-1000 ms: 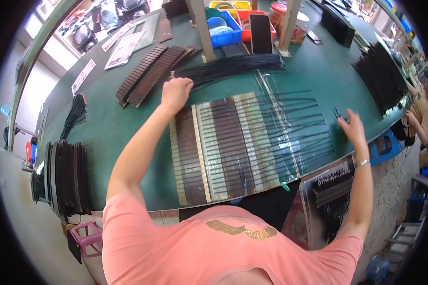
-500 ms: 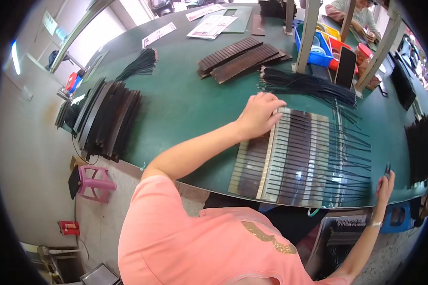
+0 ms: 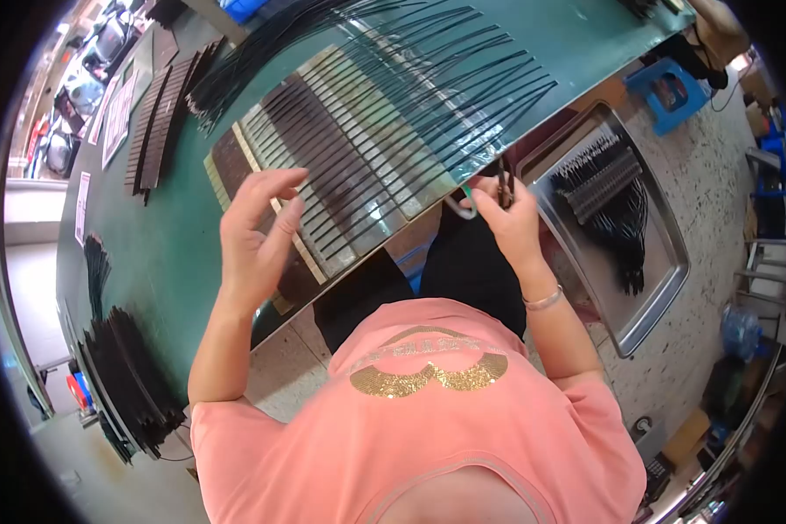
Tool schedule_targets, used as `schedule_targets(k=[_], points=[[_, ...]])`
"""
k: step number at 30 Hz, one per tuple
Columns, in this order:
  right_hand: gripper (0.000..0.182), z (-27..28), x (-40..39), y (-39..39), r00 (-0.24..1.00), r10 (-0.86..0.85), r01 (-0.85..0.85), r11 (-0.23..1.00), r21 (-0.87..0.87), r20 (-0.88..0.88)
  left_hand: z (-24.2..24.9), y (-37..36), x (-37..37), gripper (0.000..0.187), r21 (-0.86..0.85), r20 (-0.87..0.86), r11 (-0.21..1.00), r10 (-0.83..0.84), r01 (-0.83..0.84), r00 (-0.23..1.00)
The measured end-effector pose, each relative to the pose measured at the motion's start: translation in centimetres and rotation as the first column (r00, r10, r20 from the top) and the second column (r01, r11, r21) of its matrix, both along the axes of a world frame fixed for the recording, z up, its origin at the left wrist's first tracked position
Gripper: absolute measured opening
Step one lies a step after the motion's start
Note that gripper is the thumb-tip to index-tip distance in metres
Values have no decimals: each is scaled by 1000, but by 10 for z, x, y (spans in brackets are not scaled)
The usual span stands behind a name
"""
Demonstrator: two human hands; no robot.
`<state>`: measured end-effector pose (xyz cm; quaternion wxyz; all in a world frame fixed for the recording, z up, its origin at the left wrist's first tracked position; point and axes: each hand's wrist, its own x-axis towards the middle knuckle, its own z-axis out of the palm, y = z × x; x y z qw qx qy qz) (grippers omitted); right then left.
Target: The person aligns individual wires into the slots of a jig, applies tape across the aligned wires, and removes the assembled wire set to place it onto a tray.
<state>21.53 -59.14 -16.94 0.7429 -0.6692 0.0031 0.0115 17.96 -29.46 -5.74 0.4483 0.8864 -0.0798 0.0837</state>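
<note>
My left hand (image 3: 262, 223) hovers at the left edge of a flat slotted board (image 3: 301, 122), thumb and fingers apart and holding nothing. Thin black cables (image 3: 489, 83) lie side by side in the board's slots, and their looped ends stick out past its right side over the table. At the table's front edge, my right hand (image 3: 511, 218) is closed around a small dark two-pronged tool (image 3: 505, 179). Its fingertips are right at a pale and green loop (image 3: 466, 201) just below the board's front corner.
A metal tray (image 3: 664, 297) with black cables stands low at my right, near a blue stool (image 3: 668, 94). Brown slotted strips (image 3: 157, 122), a cable bundle (image 3: 262, 57) and a dark stack (image 3: 127, 375) are on the green table (image 3: 192, 210). Paper sheets (image 3: 118, 122) lie farther left.
The view has swung down and to the right. My left hand has come off the board's top edge and opened. My right hand has moved in to the board's front corner, still with the tool.
</note>
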Motion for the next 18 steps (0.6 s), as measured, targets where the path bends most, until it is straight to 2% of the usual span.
schedule_targets(k=[1,2,5,6,9,10,14,18], points=[[17,3,2,5,999,26,-25,999,20,-35,4,-4,0,26,3,9,999,-36,36,999],[13,-1,3,2,998,56,-57,994,-91,-14,5,-11,-1,27,7,18,998,-67,67,998],[15,16,2,6,985,111,-99,990,98,-130,6,-23,-4,27,13,16,990,-139,139,990],[20,17,2,5,983,120,-103,987,124,-138,6,-26,-5,27,3,9,986,-165,165,986],[19,23,2,4,964,136,-97,980,173,-230,4,-32,-7,26,-23,-29,977,-213,213,977],[20,15,2,5,976,137,-95,968,233,-171,5,-35,-7,26,-36,-53,975,-219,218,974],[21,12,5,-6,920,256,-109,895,432,-297,9,-46,-2,24,-34,-88,957,-291,289,953],[20,13,4,-11,894,290,-128,896,426,-342,8,-55,5,23,-102,-81,931,-359,350,930]])
